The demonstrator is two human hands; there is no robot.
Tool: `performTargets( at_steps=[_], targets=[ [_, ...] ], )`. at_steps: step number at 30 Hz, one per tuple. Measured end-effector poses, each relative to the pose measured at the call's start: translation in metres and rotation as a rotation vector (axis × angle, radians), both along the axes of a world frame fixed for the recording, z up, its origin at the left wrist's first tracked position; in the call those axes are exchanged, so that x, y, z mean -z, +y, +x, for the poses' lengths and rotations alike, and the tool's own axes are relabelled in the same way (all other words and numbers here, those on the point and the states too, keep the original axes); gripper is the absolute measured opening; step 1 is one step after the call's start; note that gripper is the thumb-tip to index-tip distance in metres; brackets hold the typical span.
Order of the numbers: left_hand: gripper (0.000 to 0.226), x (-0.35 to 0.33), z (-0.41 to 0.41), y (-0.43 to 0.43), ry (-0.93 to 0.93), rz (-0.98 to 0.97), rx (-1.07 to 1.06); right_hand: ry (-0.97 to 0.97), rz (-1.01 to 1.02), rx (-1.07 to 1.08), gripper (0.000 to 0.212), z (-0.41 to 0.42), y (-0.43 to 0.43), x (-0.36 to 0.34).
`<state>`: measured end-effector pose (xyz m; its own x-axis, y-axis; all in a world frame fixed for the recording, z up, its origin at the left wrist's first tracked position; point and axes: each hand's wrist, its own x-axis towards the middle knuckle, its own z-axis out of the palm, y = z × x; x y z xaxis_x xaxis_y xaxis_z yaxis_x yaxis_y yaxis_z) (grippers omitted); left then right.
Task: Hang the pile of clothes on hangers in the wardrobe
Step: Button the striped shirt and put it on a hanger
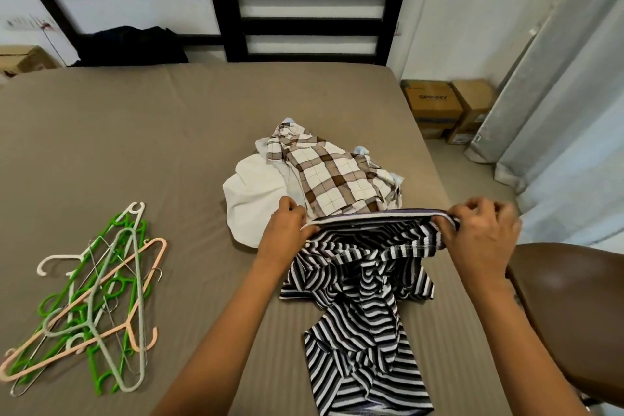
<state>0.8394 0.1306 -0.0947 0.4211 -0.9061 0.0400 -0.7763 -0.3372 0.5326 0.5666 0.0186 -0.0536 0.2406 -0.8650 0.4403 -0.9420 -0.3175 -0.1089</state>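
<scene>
Right below me the striped shirt (pixel 364 297) hangs bunched between my hands: my left hand (pixel 287 226) pinches one end of its top edge, my right hand (pixel 483 230) grips the other. Left of my arms lie the tangled hangers (pixel 91 300) on the bed (pixel 169 132). Just beyond my knuckles sits the pile of clothes (pixel 304 179), a checked shirt (pixel 334 176) on top.

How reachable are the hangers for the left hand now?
Probably yes, but not freely: the left hand holds the striped top; only bare bed lies between it and the hangers to its left.
</scene>
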Motion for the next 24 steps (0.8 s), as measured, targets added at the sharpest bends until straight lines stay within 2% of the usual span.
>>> performTargets(
  at_steps=[3, 7, 8, 11, 12, 14, 17, 19, 20, 21, 22, 24],
  targets=[
    [0.016, -0.003, -0.008, -0.002, -0.31, -0.144, -0.143, -0.02, 0.055, 0.019, 0.024, 0.008, 0.014, 0.004],
    [0.023, -0.005, -0.012, -0.002, -0.204, 0.016, -0.205, -0.077, 0.334, 0.037, 0.026, 0.014, 0.029, 0.012],
    [0.023, -0.005, -0.012, -0.002, -0.22, 0.064, -0.234, -0.084, 0.409, 0.011, 0.025, 0.015, 0.033, 0.012],
    [0.015, -0.017, -0.013, -0.003, -0.433, 0.168, -0.318, -0.141, 0.671, -0.035, 0.018, 0.025, 0.038, 0.008],
    [0.015, -0.014, -0.01, -0.007, -0.393, 0.236, -0.308, -0.165, 0.737, -0.034, 0.017, 0.03, 0.039, 0.006],
    [0.019, -0.018, -0.002, -0.016, -0.101, 0.25, -0.292, -0.403, 0.801, -0.025, 0.01, 0.041, 0.034, 0.003],
    [0.023, -0.022, 0.016, -0.048, 0.484, -0.046, -0.383, -0.961, 0.702, 0.021, 0.006, 0.062, 0.02, -0.008],
    [0.017, -0.021, 0.023, -0.073, 0.948, -0.218, -0.443, -1.18, 0.641, -0.013, 0.016, 0.084, 0.006, -0.011],
    [0.021, -0.016, 0.026, -0.082, 1.112, -0.26, -0.449, -1.186, 0.642, -0.069, 0.026, 0.096, -0.001, -0.008],
    [0.028, -0.012, 0.028, -0.088, 1.183, -0.274, -0.436, -1.102, 0.664, -0.133, 0.039, 0.108, -0.009, -0.002],
    [0.035, -0.005, 0.032, -0.09, 1.148, -0.252, -0.407, -0.919, 0.728, -0.191, 0.055, 0.117, -0.016, 0.007],
    [0.042, 0.01, 0.034, -0.076, 0.947, -0.148, -0.353, -0.443, 0.911, -0.267, 0.085, 0.131, -0.02, 0.031]
  ],
)
